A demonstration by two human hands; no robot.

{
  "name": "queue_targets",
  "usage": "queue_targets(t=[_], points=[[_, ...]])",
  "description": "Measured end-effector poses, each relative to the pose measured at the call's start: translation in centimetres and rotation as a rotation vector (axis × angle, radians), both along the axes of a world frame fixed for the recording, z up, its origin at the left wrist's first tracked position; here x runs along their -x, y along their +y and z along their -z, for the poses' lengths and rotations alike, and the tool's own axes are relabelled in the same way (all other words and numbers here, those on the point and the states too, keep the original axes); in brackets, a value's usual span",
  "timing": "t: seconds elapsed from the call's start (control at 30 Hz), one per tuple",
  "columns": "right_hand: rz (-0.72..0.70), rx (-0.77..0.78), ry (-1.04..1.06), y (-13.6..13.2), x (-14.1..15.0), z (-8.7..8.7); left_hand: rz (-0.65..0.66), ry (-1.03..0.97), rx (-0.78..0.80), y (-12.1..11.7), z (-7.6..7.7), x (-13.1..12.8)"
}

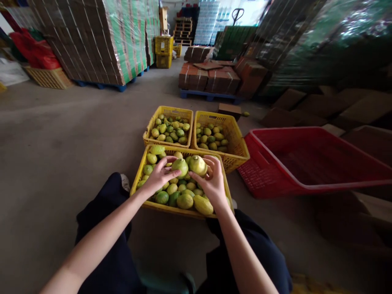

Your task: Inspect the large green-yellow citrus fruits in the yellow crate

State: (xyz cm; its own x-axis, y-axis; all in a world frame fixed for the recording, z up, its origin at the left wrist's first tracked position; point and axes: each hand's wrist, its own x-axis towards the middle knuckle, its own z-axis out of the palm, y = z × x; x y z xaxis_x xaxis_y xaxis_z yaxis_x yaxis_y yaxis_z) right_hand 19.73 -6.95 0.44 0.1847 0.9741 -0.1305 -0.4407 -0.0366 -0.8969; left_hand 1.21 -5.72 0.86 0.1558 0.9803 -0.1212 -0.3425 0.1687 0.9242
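Both my hands are raised over a yellow crate (136, 179) filled with green and yellow lemons (185, 201). My left hand (162, 173) is closed round a greenish lemon (180, 167), thumb below and fingers behind. Right beside it, a larger, paler yellow lemon (197, 165) sits in the grip of my right hand (212, 177). The two fruits are side by side, nearly touching, with their ends tilted up towards me. A long yellow lemon (203, 205) lies at the crate's near right corner.
Behind stand two more yellow crates of lemons, a left crate (147, 132) and a right crate (240, 147). A large red crate (266, 183) is at the right, near flattened cardboard (294, 102). Farther off are a pallet of cartons (211, 77) and wrapped stacks (128, 41).
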Motion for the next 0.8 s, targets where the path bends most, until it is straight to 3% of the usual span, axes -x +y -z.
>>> queue_targets(t=[0.13,0.33,0.5,0.6,0.7,0.8], points=[[0.001,-0.090,-0.151,0.0,0.0,0.0,0.002,-0.132,0.104,0.3,0.7,0.3],[-0.069,0.065,-0.082,-0.2,0.0,0.2,-0.058,-0.233,0.284,0.9,1.0,0.2],[-0.171,0.119,-0.102,-1.2,1.6,1.2,-0.039,-0.096,0.310,0.4,1.5,-0.4],[-0.143,0.130,-0.139,-1.7,2.5,2.2,-0.012,0.077,0.273,-0.1,1.9,-0.4],[-0.134,0.134,-0.164,-1.7,2.5,2.9,0.033,0.175,0.241,-0.5,1.9,-0.3],[-0.212,0.138,-0.120,-1.5,1.9,3.1,0.064,0.206,0.214,-0.8,1.6,-0.2]])
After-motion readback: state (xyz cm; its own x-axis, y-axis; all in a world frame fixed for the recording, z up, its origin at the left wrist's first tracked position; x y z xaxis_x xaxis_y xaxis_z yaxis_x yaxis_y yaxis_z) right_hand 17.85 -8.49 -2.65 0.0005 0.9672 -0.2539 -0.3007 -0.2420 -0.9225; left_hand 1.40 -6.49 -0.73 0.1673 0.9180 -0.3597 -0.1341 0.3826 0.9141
